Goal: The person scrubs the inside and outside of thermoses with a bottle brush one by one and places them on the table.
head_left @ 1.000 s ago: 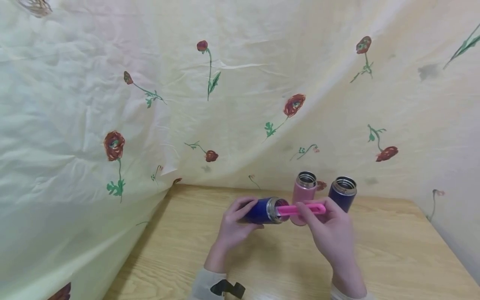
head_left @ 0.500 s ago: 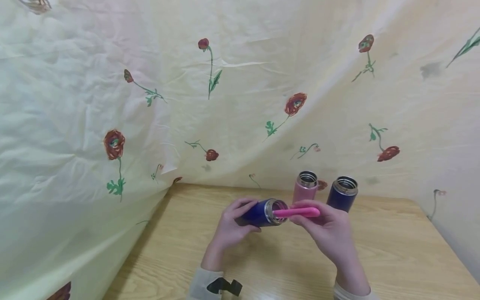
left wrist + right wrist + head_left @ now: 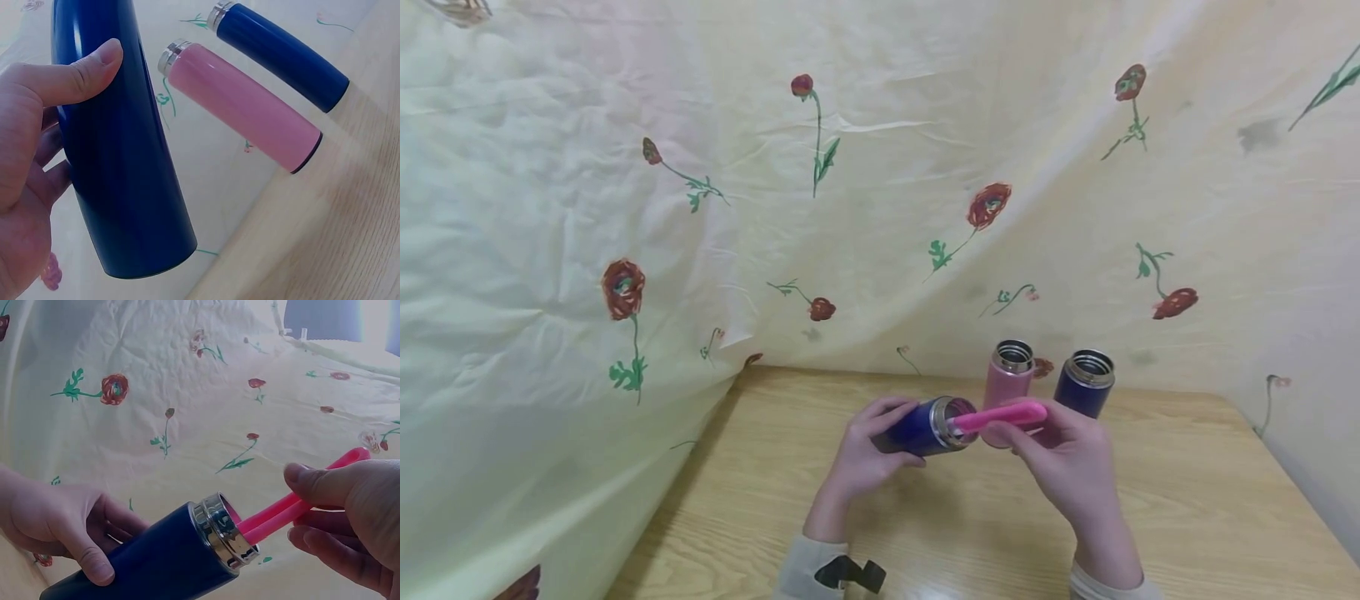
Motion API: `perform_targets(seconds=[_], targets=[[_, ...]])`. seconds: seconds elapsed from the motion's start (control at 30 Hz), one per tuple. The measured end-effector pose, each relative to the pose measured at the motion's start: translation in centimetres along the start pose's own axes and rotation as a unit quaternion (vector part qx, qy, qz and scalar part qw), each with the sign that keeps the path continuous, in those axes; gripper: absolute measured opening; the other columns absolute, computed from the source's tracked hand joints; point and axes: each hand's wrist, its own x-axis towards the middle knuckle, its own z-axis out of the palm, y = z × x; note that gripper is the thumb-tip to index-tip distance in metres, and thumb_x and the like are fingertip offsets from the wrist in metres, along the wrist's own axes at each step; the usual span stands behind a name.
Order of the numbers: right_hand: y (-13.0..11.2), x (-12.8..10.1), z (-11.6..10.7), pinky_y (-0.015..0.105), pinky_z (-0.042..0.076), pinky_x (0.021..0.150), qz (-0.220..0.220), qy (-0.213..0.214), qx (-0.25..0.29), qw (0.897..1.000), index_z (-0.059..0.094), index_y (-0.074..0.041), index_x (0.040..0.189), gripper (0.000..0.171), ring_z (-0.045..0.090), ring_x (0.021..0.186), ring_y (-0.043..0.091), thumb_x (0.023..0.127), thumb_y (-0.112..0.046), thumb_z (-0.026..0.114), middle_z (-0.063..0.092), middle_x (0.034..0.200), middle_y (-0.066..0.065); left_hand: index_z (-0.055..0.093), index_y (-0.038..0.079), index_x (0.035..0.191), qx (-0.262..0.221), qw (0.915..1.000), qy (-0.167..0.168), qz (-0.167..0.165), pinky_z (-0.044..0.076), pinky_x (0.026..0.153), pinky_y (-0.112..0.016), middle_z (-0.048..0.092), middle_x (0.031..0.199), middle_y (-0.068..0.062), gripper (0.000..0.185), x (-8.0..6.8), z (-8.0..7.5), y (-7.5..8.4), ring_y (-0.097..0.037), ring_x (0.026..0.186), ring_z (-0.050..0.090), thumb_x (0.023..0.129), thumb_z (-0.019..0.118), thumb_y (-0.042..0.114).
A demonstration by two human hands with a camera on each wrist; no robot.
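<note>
The pink brush handle (image 3: 1000,415) tips up a touch since a moment ago — right hand (image 3: 1067,467) fingers pinching it, left hand (image 3: 868,446) gripping the blue bottle (image 3: 921,427) — scrubbing carries on.

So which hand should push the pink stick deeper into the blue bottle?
The right hand, probably: its fingers already pinch the pink stick, whose end sits in the blue bottle mouth. The left hand is busy gripping that bottle sideways.
</note>
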Motion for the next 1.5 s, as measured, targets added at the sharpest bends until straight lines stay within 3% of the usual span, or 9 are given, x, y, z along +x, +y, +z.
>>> perform_targets(seconds=[0.27, 0.43, 0.67, 0.9, 1.1, 1.3, 1.4, 1.5], targets=[[-0.3, 0.1, 0.3, 0.016, 0.059, 0.062, 0.007, 0.024, 0.017, 1.0, 0.08, -0.001, 0.096, 0.029, 0.073, 0.07, 0.003, 0.074, 0.017, 0.089, 0.079, 0.086, -0.001, 0.075, 0.008, 0.134, -0.018, 0.9998, -0.001, 0.002, 0.048, 0.115, -0.043, 0.071, 0.135, -0.002, 0.076, 0.1, 0.2, 0.2, -0.025, 0.13, 0.064, 0.063, 0.101, -0.002], [-0.6, 0.2, 0.4, 0.016, 0.058, 0.062, 0.048, 0.042, 0.031, 0.997, 0.079, 0.0, 0.097, 0.023, 0.072, 0.069, 0.006, 0.08, 0.014, 0.087, 0.079, 0.086, -0.003, 0.075, 0.005, 0.133, -0.024, 0.9997, -0.003, 0.01, 0.048, 0.116, -0.044, 0.07, 0.136, -0.005, 0.076, 0.1, 0.3, 0.3, -0.027, 0.13, 0.064, 0.062, 0.1, -0.004], [-0.9, 0.1, 0.4, 0.016, 0.057, 0.063, 0.11, 0.056, 0.05, 0.991, 0.077, 0.002, 0.101, 0.02, 0.071, 0.071, 0.009, 0.085, 0.01, 0.084, 0.079, 0.086, -0.004, 0.075, 0.007, 0.134, -0.027, 0.9995, -0.006, -0.011, 0.047, 0.117, -0.044, 0.07, 0.136, -0.003, 0.076, -0.1, 0.4, 0.4, -0.026, 0.13, 0.064, 0.063, 0.1, -0.003], [-1.4, 0.1, 0.2, 0.017, 0.056, 0.066, 0.143, 0.069, 0.079, 0.984, 0.074, 0.005, 0.106, 0.02, 0.069, 0.073, 0.013, 0.089, 0.01, 0.082, 0.079, 0.09, 0.003, 0.075, 0.007, 0.134, -0.033, 0.9991, -0.013, -0.023, 0.045, 0.118, -0.043, 0.07, 0.135, -0.001, 0.074, -0.1, 0.5, 0.5, -0.024, 0.13, 0.064, 0.065, 0.1, -0.003], [-1.6, 0.1, -0.4, 0.016, 0.058, 0.071, 0.124, 0.101, 0.133, 0.978, 0.069, 0.012, 0.113, 0.025, 0.07, 0.079, 0.015, 0.089, 0.016, 0.078, 0.078, 0.097, 0.008, 0.075, 0.01, 0.134, -0.02, 0.9989, -0.016, -0.04, 0.045, 0.118, -0.046, 0.07, 0.137, 0.001, 0.075, -0.1, 0.6, 0.6, -0.024, 0.132, 0.062, 0.065, 0.1, -0.002], [-1.6, 0.1, -1.9, 0.02, 0.062, 0.075, 0.071, 0.146, 0.192, 0.968, 0.066, 0.02, 0.112, 0.022, 0.077, 0.08, 0.014, 0.091, 0.019, 0.073, 0.08, 0.097, 0.008, 0.074, 0.013, 0.137, 0.0, 0.9984, -0.018, -0.053, 0.044, 0.119, -0.046, 0.068, 0.139, 0.005, 0.074, -0.2, 0.2, 0.3, -0.022, 0.134, 0.061, 0.068, 0.098, -0.001], [-1.8, 0.1, -2.4, 0.019, 0.062, 0.072, 0.042, 0.168, 0.204, 0.964, 0.065, 0.024, 0.111, 0.022, 0.077, 0.078, 0.014, 0.09, 0.021, 0.072, 0.081, 0.096, 0.011, 0.073, 0.012, 0.139, 0.008, 0.9992, -0.016, -0.035, 0.045, 0.118, -0.046, 0.068, 0.141, 0.003, 0.075, -0.2, 0.0, 0.2, -0.024, 0.135, 0.061, 0.069, 0.097, -0.002], [-2.2, 0.1, -2.6, 0.017, 0.061, 0.067, 0.04, 0.192, 0.194, 0.961, 0.065, 0.025, 0.11, 0.023, 0.077, 0.075, 0.014, 0.089, 0.02, 0.073, 0.081, 0.094, 0.013, 0.072, 0.011, 0.139, 0.017, 0.9997, -0.01, -0.011, 0.047, 0.117, -0.046, 0.067, 0.142, 0.0, 0.075, -0.1, -0.2, 0.0, -0.026, 0.135, 0.061, 0.069, 0.096, -0.003]])
